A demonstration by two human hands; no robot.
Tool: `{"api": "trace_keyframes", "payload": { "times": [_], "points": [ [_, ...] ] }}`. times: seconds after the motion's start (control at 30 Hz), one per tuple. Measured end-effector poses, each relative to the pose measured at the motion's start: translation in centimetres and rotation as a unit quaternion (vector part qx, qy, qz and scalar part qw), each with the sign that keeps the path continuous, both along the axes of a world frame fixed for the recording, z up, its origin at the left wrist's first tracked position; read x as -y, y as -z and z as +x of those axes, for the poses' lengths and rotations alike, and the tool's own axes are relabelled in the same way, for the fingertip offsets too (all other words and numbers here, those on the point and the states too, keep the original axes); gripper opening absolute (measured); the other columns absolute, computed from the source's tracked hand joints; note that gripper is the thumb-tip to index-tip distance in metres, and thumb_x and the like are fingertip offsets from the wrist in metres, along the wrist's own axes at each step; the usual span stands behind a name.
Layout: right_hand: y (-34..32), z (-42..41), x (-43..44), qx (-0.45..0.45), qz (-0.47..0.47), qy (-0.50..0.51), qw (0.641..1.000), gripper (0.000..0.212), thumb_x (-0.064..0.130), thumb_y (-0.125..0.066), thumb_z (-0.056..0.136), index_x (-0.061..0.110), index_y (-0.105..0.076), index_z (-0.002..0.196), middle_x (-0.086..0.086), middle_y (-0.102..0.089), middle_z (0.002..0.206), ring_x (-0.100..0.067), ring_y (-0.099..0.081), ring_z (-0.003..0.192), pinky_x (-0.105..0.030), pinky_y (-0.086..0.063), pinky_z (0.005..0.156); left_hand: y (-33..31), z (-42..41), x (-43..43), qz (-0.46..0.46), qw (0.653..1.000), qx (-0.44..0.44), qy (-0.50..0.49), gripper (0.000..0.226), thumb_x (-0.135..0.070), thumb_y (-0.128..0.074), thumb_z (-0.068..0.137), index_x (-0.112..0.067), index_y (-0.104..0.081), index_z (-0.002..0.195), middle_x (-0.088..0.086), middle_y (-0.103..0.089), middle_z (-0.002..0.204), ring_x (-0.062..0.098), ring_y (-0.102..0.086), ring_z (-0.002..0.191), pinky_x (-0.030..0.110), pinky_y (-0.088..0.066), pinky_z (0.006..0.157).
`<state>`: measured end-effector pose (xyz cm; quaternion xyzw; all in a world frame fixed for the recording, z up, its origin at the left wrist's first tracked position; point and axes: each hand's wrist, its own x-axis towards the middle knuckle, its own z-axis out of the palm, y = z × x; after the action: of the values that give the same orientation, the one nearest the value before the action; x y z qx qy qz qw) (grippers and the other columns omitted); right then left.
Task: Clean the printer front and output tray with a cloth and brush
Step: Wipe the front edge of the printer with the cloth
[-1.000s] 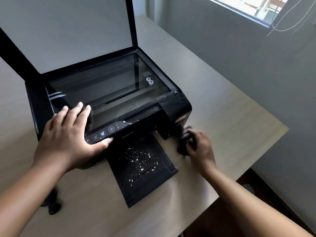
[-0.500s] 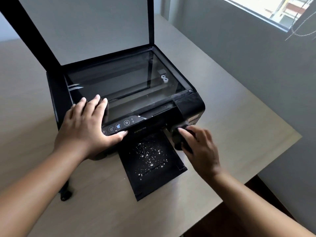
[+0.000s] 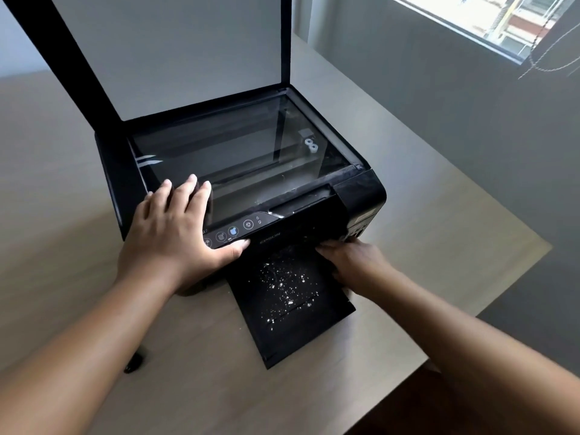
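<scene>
A black printer stands on the table with its scanner lid raised. Its output tray sticks out toward me, sprinkled with white specks. My left hand lies flat on the printer's front left corner, fingers on the glass, thumb by the control panel. My right hand presses against the printer front at the tray's right edge, closed on a dark cloth that is mostly hidden under it. A black brush lies on the table under my left forearm.
The wooden table ends at a corner to the right, with a drop to the floor beyond. A grey wall and a window stand behind it.
My right hand lifted the dark cloth from the table beside the printer and moved it left onto the printer front by the tray. My left hand stayed put. The view shifted.
</scene>
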<state>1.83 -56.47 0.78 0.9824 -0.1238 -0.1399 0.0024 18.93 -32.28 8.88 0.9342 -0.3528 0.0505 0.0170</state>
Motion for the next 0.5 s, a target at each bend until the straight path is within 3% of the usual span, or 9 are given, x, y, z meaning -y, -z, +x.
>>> {"api": "trace_keyframes", "payload": {
  "times": [0.07, 0.13, 0.2, 0.27, 0.37, 0.5],
  "points": [
    [-0.7, -0.7, 0.2, 0.029, -0.009, -0.02, 0.999, 0.054, 0.024, -0.05, 0.09, 0.033, -0.04, 0.143, 0.013, -0.044, 0.146, -0.028, -0.052, 0.118, -0.035, -0.053, 0.085, 0.1, 0.0, 0.0, -0.004, 1.0, 0.0, 0.001, 0.116, -0.095, -0.026, 0.06, -0.022, -0.028, 0.15, 0.002, -0.027, 0.158, 0.032, -0.024, 0.143, 0.048, -0.021, 0.115],
    [-0.1, -2.2, 0.4, 0.128, -0.051, -0.035, 0.99, 0.052, 0.022, -0.049, 0.088, 0.032, -0.048, 0.139, 0.015, -0.051, 0.14, -0.026, -0.056, 0.098, -0.026, -0.048, 0.06, 0.2, 0.1, 0.0, -0.01, 1.0, 0.003, 0.003, 0.115, -0.094, -0.028, 0.06, -0.021, -0.03, 0.149, 0.003, -0.029, 0.157, 0.033, -0.025, 0.142, 0.049, -0.022, 0.114],
    [1.7, -4.0, 0.4, 0.138, -0.082, -0.056, 0.985, 0.05, 0.022, -0.053, 0.084, 0.034, -0.054, 0.133, 0.018, -0.055, 0.135, -0.022, -0.053, 0.083, -0.023, -0.035, 0.044, 0.3, 0.1, -0.1, -0.009, 1.0, 0.005, 0.003, 0.115, -0.094, -0.029, 0.061, -0.021, -0.031, 0.149, 0.003, -0.03, 0.157, 0.033, -0.026, 0.142, 0.049, -0.022, 0.114],
    [2.7, -4.2, 0.8, 0.095, -0.02, -0.034, 0.995, 0.053, 0.026, -0.057, 0.087, 0.038, -0.047, 0.137, 0.022, -0.049, 0.14, -0.022, -0.05, 0.088, -0.027, -0.041, 0.048, 0.4, 0.2, 0.0, -0.008, 1.0, 0.008, 0.005, 0.114, -0.094, -0.029, 0.061, -0.021, -0.03, 0.149, 0.003, -0.03, 0.157, 0.033, -0.026, 0.142, 0.049, -0.022, 0.114],
    [2.2, -3.5, 1.5, 0.038, 0.075, -0.008, 0.996, 0.061, 0.025, -0.055, 0.087, 0.044, -0.035, 0.142, 0.026, -0.035, 0.148, -0.021, -0.048, 0.103, -0.03, -0.047, 0.071, 0.5, 0.3, -0.1, -0.012, 1.0, 0.008, 0.007, 0.114, -0.093, -0.031, 0.061, -0.02, -0.032, 0.148, 0.005, -0.032, 0.156, 0.034, -0.028, 0.141, 0.05, -0.024, 0.113],
    [2.2, -6.1, 2.1, 0.027, 0.047, 0.088, 0.995, 0.056, 0.037, -0.052, 0.088, 0.041, -0.035, 0.141, 0.019, -0.042, 0.143, -0.023, -0.051, 0.113, -0.034, -0.052, 0.076, 0.4, 0.2, -0.1, -0.01, 1.0, 0.008, 0.008, 0.114, -0.094, -0.03, 0.061, -0.02, -0.032, 0.148, 0.005, -0.032, 0.156, 0.034, -0.028, 0.141, 0.05, -0.024, 0.113]
  ]
}}
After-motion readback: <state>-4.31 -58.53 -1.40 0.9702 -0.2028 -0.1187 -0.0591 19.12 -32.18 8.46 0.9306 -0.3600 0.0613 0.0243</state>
